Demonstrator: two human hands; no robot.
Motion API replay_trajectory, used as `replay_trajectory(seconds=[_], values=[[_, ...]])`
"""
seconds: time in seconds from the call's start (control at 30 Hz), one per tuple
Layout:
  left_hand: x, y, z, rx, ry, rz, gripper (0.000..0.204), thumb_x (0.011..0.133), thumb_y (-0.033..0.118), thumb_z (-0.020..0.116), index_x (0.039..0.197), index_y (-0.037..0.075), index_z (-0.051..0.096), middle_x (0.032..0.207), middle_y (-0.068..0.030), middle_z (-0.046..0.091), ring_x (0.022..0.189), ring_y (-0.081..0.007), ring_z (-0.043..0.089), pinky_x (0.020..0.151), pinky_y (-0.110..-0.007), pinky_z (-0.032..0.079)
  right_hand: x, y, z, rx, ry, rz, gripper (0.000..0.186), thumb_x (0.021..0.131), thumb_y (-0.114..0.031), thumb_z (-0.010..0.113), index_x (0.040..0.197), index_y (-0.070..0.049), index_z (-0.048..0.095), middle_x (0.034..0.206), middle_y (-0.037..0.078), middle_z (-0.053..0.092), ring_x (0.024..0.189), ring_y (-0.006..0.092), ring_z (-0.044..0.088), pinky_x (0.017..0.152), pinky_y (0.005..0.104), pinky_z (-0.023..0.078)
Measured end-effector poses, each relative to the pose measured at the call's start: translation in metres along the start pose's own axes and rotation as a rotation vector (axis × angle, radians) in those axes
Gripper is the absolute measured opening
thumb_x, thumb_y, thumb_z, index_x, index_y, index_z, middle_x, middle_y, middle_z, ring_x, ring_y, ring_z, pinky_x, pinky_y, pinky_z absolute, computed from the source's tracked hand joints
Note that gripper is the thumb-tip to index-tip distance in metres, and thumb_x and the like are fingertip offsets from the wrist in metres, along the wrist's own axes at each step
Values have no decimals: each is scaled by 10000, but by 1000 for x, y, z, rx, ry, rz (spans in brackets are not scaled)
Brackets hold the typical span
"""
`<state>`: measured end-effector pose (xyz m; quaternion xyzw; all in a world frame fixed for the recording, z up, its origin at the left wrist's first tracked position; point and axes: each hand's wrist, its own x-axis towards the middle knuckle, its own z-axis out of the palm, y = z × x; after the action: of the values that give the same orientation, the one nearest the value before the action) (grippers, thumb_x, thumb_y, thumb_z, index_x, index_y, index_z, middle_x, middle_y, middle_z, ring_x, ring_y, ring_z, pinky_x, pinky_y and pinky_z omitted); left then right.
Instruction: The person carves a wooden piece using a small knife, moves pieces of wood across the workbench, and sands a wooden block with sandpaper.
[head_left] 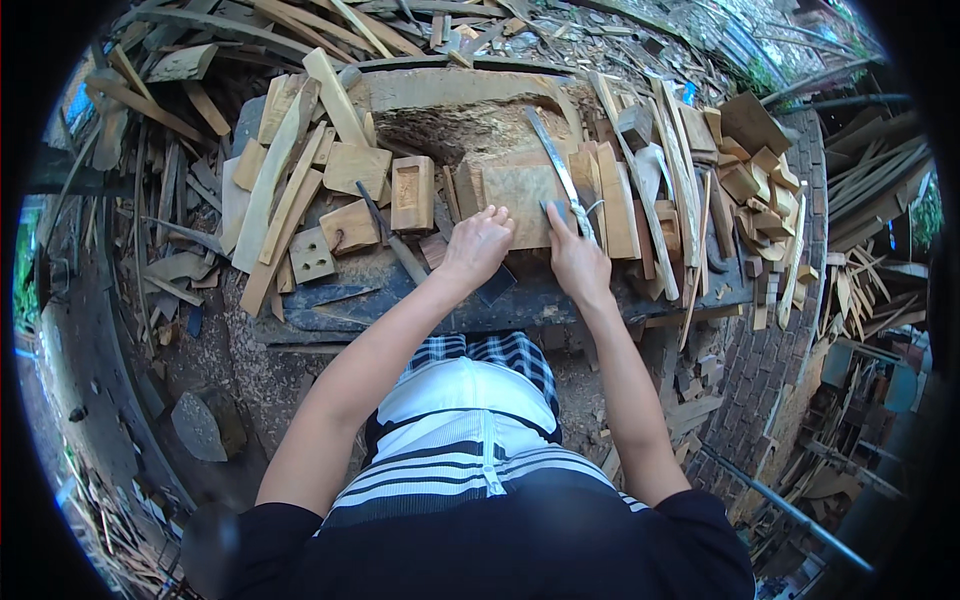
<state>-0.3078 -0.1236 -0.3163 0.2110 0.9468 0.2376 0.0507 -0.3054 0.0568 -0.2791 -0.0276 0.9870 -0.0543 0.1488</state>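
A squarish pale wooden block [518, 192] lies on the work surface in front of me. My left hand [480, 245] is closed at its left edge, fingers bent over the wood. My right hand [581, 265] is at the block's right side, closed around a small flat grey-blue piece [549, 209] whose kind I cannot make out. Just beyond that hand, a long narrow metal blade [553, 152] slants toward me, its near end wrapped in pale cord. Left of my left hand rest a carved wooden mould [412, 195] and a dark metal tool with a wooden handle [408, 260].
A hollowed log [450, 92] backs the dark workbench [350, 312]. Long wooden strips [290, 190] lean at the left; more slats [678, 180] and small offcuts [765, 190] crowd the right. A block with holes [312, 256] sits front left. Scrap wood surrounds the bench.
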Motion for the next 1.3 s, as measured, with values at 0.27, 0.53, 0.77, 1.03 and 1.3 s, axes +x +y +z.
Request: replay_trajectory(seconds=[0.27,0.53,0.77,1.03,1.3], values=[[0,4,1,-4,33,41,329,701,89,738,994,16,606,1179,-139,603,1127,-302,586,850,-388,544,31,5,-2,5,50,28,428,968,-300,459,1396,-312,445,801,229,669,728,409,661,634,512,528],[-4,1,10,49,57,22,352,722,92,717,1043,-12,619,1213,-148,598,1134,-303,580,863,-385,539,-20,-2,-2,-55,-74,12,435,970,-292,455,1404,-327,436,714,210,658,676,386,662,605,490,527],[1,7,2,28,39,63,358,732,89,709,1063,-14,620,1217,-154,596,1145,-299,577,882,-372,531,36,11,5,6,138,-28,415,976,-306,438,1391,-296,456,736,222,663,690,421,657,623,517,528],[-6,2,11,3,80,14,329,745,93,692,1046,-22,624,1209,-165,603,1142,-318,578,887,-390,529,-26,5,7,-41,43,-58,389,958,-280,473,1346,-303,508,634,208,643,597,379,663,530,484,526],[2,8,4,38,8,43,334,758,82,663,1068,-36,621,1203,-175,603,1141,-326,578,887,-388,530,37,12,11,11,144,-40,434,965,-291,461,1399,-305,439,723,217,662,691,405,663,624,511,531]])
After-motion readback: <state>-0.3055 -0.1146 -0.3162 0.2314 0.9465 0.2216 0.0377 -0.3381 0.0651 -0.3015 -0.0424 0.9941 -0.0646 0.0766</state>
